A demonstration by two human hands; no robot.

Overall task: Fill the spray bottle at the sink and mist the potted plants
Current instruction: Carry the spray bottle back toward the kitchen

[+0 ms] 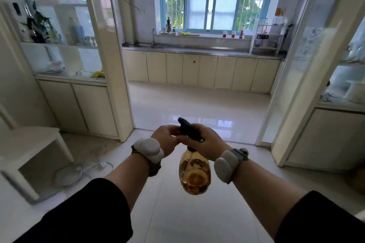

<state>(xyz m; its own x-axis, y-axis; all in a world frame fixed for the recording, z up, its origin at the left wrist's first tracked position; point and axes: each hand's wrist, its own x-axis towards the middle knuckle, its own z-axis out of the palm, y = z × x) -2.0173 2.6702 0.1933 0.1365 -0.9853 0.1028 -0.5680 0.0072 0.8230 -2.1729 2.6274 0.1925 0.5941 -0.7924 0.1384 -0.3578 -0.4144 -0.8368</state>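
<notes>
We see through one wide-angle camera at head height, facing forward and tilted down through a doorway [122,85] toward the sink [156,46] and window [217,0], well across the kitchen floor [197,104]. Nearest the lens, low in the middle, are our left hand [166,138], right hand [209,142] and the spray bottle [194,175].

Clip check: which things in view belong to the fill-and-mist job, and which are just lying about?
Job: amber translucent plastic spray bottle, held at its black trigger head by the left hand and right hand; steel sink with curved tap; leafy green potted plant.
Lying about: white side table; white cord; red-filled glass jars; white countertop rack.
</notes>
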